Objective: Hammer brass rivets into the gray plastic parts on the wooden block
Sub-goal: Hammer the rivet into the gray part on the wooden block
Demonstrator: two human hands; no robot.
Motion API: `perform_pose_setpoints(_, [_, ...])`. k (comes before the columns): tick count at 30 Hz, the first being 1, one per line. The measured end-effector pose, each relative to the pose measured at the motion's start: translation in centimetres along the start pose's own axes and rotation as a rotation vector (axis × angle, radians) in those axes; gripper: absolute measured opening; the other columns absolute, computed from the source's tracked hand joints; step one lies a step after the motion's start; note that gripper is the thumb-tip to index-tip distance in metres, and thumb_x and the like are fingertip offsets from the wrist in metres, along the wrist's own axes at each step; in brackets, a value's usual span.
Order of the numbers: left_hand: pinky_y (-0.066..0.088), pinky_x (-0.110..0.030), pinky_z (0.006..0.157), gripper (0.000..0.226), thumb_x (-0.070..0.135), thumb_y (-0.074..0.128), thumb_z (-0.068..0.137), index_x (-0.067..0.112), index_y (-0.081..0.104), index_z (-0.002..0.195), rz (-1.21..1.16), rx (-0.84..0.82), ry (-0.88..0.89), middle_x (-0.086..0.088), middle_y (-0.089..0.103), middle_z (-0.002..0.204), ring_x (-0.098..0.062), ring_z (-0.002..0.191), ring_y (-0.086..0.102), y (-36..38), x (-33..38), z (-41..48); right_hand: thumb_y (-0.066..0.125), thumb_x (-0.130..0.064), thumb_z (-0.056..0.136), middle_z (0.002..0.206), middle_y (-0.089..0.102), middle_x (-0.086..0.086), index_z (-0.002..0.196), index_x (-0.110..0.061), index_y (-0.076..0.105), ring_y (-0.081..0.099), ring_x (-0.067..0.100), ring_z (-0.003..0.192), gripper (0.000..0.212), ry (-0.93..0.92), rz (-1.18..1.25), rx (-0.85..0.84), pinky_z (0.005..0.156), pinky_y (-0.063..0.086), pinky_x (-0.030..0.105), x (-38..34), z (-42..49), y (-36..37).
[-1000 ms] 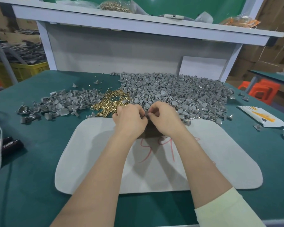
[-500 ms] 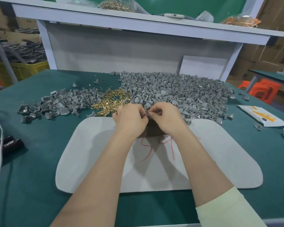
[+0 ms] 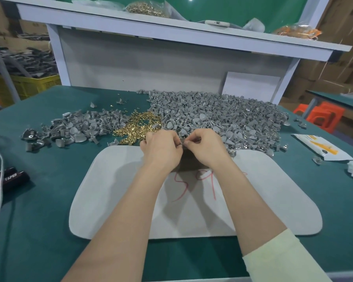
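As the left hand (image 3: 161, 148) and right hand (image 3: 207, 148) pinch a small gray piece (image 3: 183, 142), heaped gray plastic parts (image 3: 222, 119) likely await hammering.

bright overhead light | soft forearm shadows | wide-angle edge distortion

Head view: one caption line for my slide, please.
Left hand and right hand pinch a small gray part over the wooden block, near brass rivets and gray plastic parts.

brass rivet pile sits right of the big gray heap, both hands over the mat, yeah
No: the head view shows the brass rivet pile lying left of the big gray heap. The left hand and right hand are over the mat.
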State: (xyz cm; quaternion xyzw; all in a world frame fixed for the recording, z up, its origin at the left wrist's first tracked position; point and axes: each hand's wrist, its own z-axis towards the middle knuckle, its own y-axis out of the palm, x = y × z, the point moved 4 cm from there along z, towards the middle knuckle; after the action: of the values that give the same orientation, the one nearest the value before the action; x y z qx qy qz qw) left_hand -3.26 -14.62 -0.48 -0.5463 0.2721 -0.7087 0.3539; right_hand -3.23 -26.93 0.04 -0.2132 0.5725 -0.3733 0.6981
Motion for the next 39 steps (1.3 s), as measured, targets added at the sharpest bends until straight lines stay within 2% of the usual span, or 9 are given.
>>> perform_pose_setpoints(9, [0.032,-0.036,0.091,0.011,0.032,0.062,0.088,0.033,0.059,0.078,-0.020,0.008,0.006,0.005,0.066,0.101,-0.026,0.117,0.045,-0.3,0.1,-0.3,0.046,-0.007,0.096,0.098,0.070,0.006,0.110,-0.011,0.068,0.065,0.019,0.087,0.027,0.009,0.176,0.060,0.091,0.050,0.037,0.7,-0.6,-1.9])
perform_pose_setpoints(12, [0.032,-0.035,0.091,0.013,0.030,0.062,0.088,0.033,0.057,0.076,-0.019,0.011,-0.004,0.006,0.066,0.101,-0.026,0.116,0.046,-0.4,0.1,-0.3,0.047,-0.014,0.095,0.096,0.069,0.010,0.102,-0.007,0.068,0.063,0.027,0.091,0.023,0.154,-0.096,0.205,0.077,0.046,0.029,2.8,-0.7,-4.5])
perform_pose_setpoints(17, [0.032,-0.036,0.091,0.012,0.029,0.062,0.086,0.030,0.059,0.074,-0.027,0.024,-0.019,0.006,0.066,0.098,-0.026,0.115,0.046,-0.5,0.1,-0.1,0.052,-0.016,0.090,0.085,0.058,0.013,0.098,0.000,0.067,0.055,0.027,0.080,0.023,0.326,-0.385,-0.227,0.066,0.039,0.025,4.6,-1.3,-3.7])
perform_pose_setpoints(22, [0.029,-0.036,0.090,0.012,0.028,0.062,0.086,0.030,0.059,0.074,-0.042,0.015,-0.044,0.009,0.059,0.088,-0.026,0.114,0.044,-0.3,-0.3,-0.2,0.047,-0.017,0.095,0.082,0.066,0.019,0.086,-0.001,0.055,0.065,0.031,0.076,0.019,0.323,-0.190,-0.154,0.072,0.054,0.036,4.4,-1.5,-4.3])
perform_pose_setpoints(25, [0.028,-0.036,0.087,0.011,0.027,0.062,0.086,0.029,0.060,0.076,-0.052,0.017,-0.057,0.009,0.059,0.089,-0.026,0.114,0.045,-0.5,-0.5,-0.1,0.046,-0.046,0.095,0.068,0.065,0.010,0.081,-0.006,0.056,0.064,0.023,0.057,0.044,0.224,-0.061,0.056,0.060,0.054,0.037,3.4,-1.8,-6.0])
perform_pose_setpoints(27, [0.031,-0.037,0.091,0.009,0.027,0.063,0.086,0.030,0.061,0.078,-0.034,0.027,-0.068,0.005,0.061,0.104,-0.028,0.116,0.045,-0.6,-0.5,0.0,0.049,-0.041,0.094,0.080,0.067,0.003,0.096,-0.014,0.060,0.063,0.021,0.064,0.029,0.088,-0.057,0.161,0.059,0.052,0.034,2.2,-1.9,-7.0])
perform_pose_setpoints(31, [0.031,-0.041,0.099,0.009,0.025,0.064,0.086,0.026,0.068,0.094,0.006,0.045,-0.087,-0.004,0.049,0.127,-0.030,0.121,0.040,-0.6,-0.8,0.1,0.055,-0.023,0.092,0.083,0.062,-0.014,0.127,-0.037,0.053,0.052,0.008,0.067,0.038,-0.115,-0.059,0.085,0.064,0.035,0.022,0.7,-2.5,-6.7])
perform_pose_setpoints(35, [0.035,-0.041,0.099,0.010,0.028,0.063,0.088,0.024,0.069,0.096,-0.001,0.059,-0.091,-0.007,0.051,0.122,-0.031,0.119,0.043,-0.8,-1.0,0.3,0.054,-0.023,0.092,0.103,0.068,-0.009,0.129,-0.043,0.053,0.059,0.012,0.087,0.042,-0.187,-0.030,0.157,0.073,0.039,0.023,-0.7,-2.9,-6.7])
perform_pose_setpoints(39, [0.041,-0.041,0.096,0.010,0.024,0.064,0.086,0.024,0.071,0.094,-0.035,0.062,-0.090,-0.005,0.059,0.117,-0.031,0.114,0.049,-0.7,-1.0,0.3,0.054,-0.029,0.092,0.084,0.063,-0.018,0.128,-0.048,0.051,0.054,0.007,0.074,0.040,-0.185,-0.212,-0.019,0.071,0.038,0.022,-0.7,-3.1,-6.2])
